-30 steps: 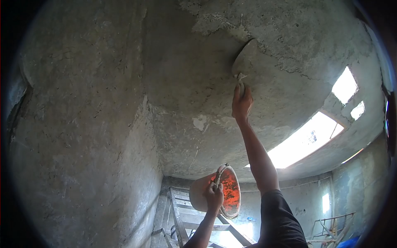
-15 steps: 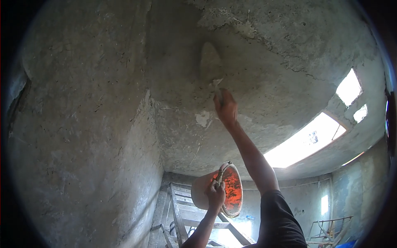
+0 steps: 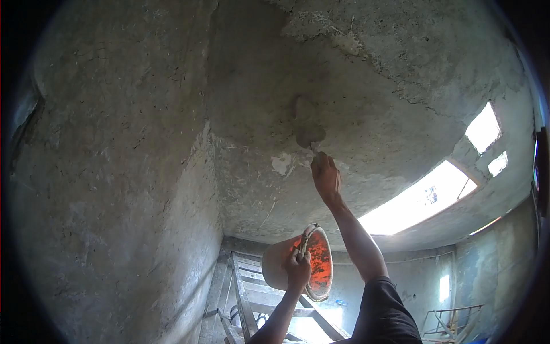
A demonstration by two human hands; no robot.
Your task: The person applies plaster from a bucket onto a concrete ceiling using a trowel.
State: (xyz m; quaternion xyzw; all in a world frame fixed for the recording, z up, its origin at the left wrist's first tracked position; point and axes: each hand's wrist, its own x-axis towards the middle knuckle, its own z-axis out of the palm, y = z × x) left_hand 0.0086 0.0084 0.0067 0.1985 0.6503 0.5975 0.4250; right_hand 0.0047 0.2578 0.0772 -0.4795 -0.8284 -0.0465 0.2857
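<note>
My right hand [image 3: 327,176] is raised and closed around the grip of a trowel [image 3: 310,135]. The trowel's blade lies close against the rough grey plastered surface [image 3: 366,120] overhead; whether it presses on it is hard to see. Lower down, my left hand [image 3: 298,268] grips a bucket [image 3: 276,265] at its handle and rim. The bucket is tilted on its side, with its mouth facing right. Its inside shows bright orange with dark grey smears. A pale mortar crust covers the rim.
A wooden ladder [image 3: 243,298] stands below, behind the bucket. To the left rises a rough plastered wall [image 3: 126,172]. Bright openings [image 3: 424,198] pierce the surface at right. A metal frame [image 3: 452,321] sits at the lower right.
My right hand has moved down and slightly right with the trowel, which now sits lower on the plastered surface. The bucket in my left hand has barely shifted.
</note>
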